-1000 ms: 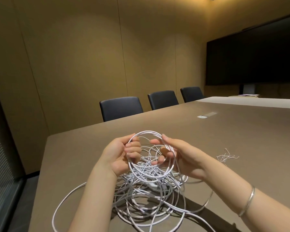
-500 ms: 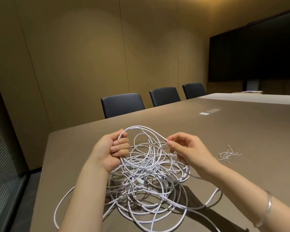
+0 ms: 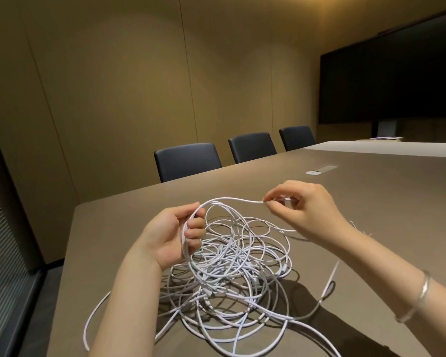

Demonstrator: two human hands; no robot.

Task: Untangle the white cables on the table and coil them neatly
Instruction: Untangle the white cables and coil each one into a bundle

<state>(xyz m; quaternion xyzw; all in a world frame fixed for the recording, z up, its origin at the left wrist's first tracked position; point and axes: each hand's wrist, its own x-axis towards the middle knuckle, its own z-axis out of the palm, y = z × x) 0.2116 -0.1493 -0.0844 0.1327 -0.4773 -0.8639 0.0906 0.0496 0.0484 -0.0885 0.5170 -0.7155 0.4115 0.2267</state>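
Right hand (image 3: 303, 210) pulled rightward | cable (image 3: 232, 200) runs left-right | left hand (image 3: 170, 235) grips loops

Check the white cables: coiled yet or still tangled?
Still tangled. The white cables lie in a loose heap of crossing loops on the table; the left hand and right hand hold one strand stretched between them.

Cable tangle (image 3: 232, 266) blocks table (image 3: 371, 202) centre; bare surface beyond and right.
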